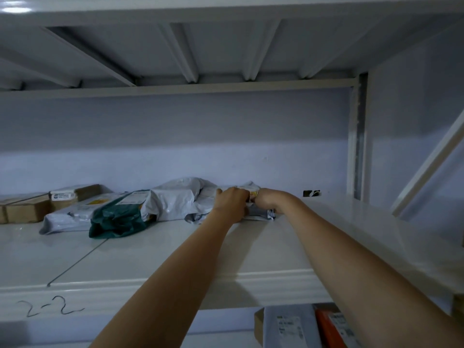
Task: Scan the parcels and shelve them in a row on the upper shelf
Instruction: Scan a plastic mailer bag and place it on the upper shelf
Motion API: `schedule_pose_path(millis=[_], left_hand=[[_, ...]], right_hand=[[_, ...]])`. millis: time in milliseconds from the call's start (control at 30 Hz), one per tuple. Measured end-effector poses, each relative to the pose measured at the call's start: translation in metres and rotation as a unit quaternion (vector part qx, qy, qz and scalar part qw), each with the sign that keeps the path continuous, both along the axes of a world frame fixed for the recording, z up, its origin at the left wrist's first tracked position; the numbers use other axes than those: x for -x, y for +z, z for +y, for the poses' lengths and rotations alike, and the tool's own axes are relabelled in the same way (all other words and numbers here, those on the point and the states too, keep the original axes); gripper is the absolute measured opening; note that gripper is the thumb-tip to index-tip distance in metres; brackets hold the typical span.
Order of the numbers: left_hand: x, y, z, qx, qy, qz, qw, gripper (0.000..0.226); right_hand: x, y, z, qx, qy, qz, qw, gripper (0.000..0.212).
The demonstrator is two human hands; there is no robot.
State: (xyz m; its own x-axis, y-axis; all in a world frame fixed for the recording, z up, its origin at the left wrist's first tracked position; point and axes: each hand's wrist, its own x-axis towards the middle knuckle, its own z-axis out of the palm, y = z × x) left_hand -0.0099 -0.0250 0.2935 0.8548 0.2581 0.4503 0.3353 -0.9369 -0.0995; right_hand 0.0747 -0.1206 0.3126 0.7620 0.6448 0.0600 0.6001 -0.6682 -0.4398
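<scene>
Presently both arms reach up onto the upper shelf (313, 234), a white metal deck whose front lip bears the handwritten mark "2-2" (50, 308). The left hand (232, 203) and the right hand (267, 199) meet close together over one parcel (251, 194), a pale grey mailer lying flat at the right end of the row, near the back wall. The left hand's fingers curl down over the parcel's top edge; the right hand is bunched in a fist against the parcel's right part, and its fingers appear to pinch the wrapping, though the contact itself is hidden behind the knuckles.

To the left of this parcel, the row runs as follows: a bulky white mailer (175, 199) touching it and partly overlapping it, a dark green mailer (118, 218) leaning against that one's front, a flat white mailer (67, 217) lying beneath the green one's left side, and then brown cardboard boxes (27, 209) at the far left. A small dark object (311, 193) sits on the shelf to the right of the hands, well apart from the row; its nature cannot be told.

Below the shelf's lip, on the lower level at the bottom right, stand a grey mailer (291, 327) and an orange packet (331, 325), both with printed labels.
</scene>
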Motion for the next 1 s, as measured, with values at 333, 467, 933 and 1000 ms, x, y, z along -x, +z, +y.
schedule_pose_path(millis=[333,467,933,1000], left_hand=[[0.035,0.008,-0.017,0.231,-0.052,-0.103,0.966,0.030],[0.058,0.003,-0.042,0.281,-0.067,-0.183,0.940,0.032],[0.199,-0.080,-0.145,0.357,-0.268,-0.335,0.830,0.018],[0.213,-0.102,-0.150,0.385,-0.276,-0.295,0.830,0.018]], right_hand=[[-0.004,-0.003,-0.021,-0.181,-0.051,0.077,0.979,0.063],[0.015,-0.001,-0.038,-0.254,-0.038,0.048,0.965,0.050],[0.211,-0.090,-0.158,-0.554,-0.063,-0.053,0.829,0.028],[0.227,-0.111,-0.165,-0.550,-0.078,-0.045,0.831,0.027]])
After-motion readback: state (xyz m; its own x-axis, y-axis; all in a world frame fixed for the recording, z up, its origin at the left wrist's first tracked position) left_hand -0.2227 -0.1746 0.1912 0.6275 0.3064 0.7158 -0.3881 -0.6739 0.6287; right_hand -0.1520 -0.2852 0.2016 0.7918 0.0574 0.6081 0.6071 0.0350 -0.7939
